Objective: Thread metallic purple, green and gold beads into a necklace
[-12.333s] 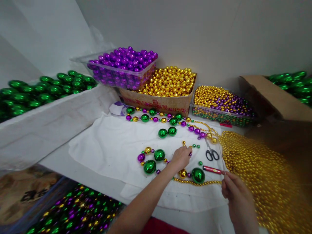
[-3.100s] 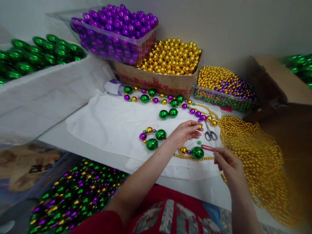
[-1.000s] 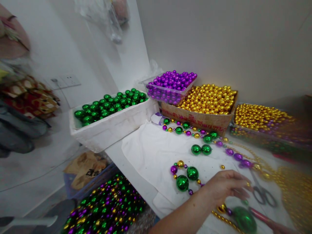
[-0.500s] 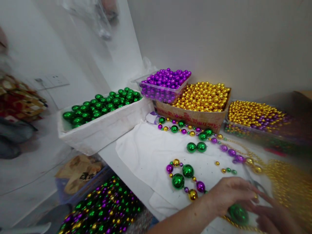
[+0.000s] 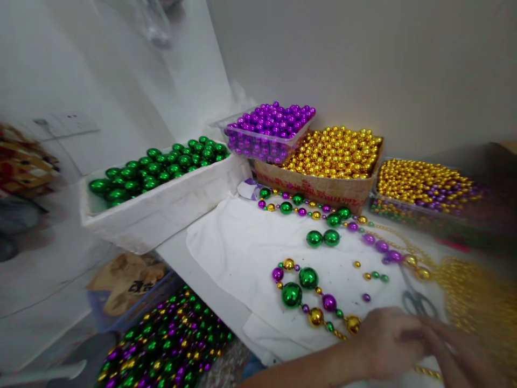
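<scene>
My left hand (image 5: 390, 342) is at the lower right with its fingers curled in; what they hold is hidden. Against its fingertips, my right hand (image 5: 464, 353) is smeared by motion. A bead strand with large green balls (image 5: 291, 295), purple and gold ones lies looped on the white cloth, and its gold end runs under my left forearm. A bit of gold bead chain (image 5: 428, 372) shows below the hands. Just beyond them lie scissors (image 5: 420, 304) and a loose purple bead (image 5: 366, 297).
Behind stand a white foam box (image 5: 169, 215) of green balls, a clear tub (image 5: 262, 148) of purple beads, a cardboard box (image 5: 315, 184) of gold beads and a tub (image 5: 428, 207) of small mixed beads. Gold bead chains (image 5: 464, 291) heap at right. A finished-looking bead pile (image 5: 169, 345) sits below the table.
My hands have moved slightly down and right. The large green ball beneath them is now hidden, while the scissors and more of the looped strand show. The view has shifted a little.
</scene>
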Motion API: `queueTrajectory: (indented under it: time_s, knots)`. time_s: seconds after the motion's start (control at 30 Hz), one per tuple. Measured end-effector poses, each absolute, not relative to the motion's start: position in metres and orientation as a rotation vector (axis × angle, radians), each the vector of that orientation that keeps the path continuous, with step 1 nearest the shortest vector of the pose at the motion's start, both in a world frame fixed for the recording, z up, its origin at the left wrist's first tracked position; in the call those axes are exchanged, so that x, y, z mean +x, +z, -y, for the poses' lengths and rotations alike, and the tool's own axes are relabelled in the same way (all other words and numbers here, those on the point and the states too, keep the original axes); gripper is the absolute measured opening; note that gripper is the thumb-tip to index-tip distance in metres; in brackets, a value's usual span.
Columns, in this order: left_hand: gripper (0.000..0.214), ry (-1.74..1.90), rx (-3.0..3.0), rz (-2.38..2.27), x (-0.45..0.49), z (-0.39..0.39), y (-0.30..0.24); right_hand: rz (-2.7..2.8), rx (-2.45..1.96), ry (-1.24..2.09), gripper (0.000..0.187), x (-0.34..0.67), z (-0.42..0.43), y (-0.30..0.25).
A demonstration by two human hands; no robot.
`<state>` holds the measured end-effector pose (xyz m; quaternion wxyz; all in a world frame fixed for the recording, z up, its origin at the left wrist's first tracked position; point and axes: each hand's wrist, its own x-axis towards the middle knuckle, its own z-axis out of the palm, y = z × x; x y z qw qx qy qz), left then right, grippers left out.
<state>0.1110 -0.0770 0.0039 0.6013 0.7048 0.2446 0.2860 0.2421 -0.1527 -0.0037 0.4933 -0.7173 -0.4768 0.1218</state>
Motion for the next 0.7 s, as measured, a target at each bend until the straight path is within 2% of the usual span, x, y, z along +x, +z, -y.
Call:
queueTrajectory:
  time_s: [0.1, 0.27, 0.43, 0.57, 0.7]
  knots:
    - [0.029, 0.650, 1.695, -0.503, 0.106, 0.071, 0.024, 1.126, -1.858, 0.174, 0.039, 0.224, 0.158, 0.043]
    - [0.020, 0.563, 1.854, -0.392, 0.111, 0.038, 0.043, 0.779, -1.793, 0.278, 0.027, 0.206, 0.142, 0.101]
    - [0.019, 0.482, 1.977, -0.305, 0.113, 0.025, 0.049, 0.562, -1.375, 0.617, 0.026, 0.218, 0.135, 0.098]
    - [0.021, 0.371, 1.988, -0.321, 0.108, 0.036, 0.042, 0.486, -1.291, 0.904, 0.027, 0.230, 0.145, 0.077]
    - [0.018, 0.322, 2.039, -0.277, 0.107, 0.048, 0.031, 0.469, -1.219, 0.975, 0.025, 0.228, 0.161, 0.074]
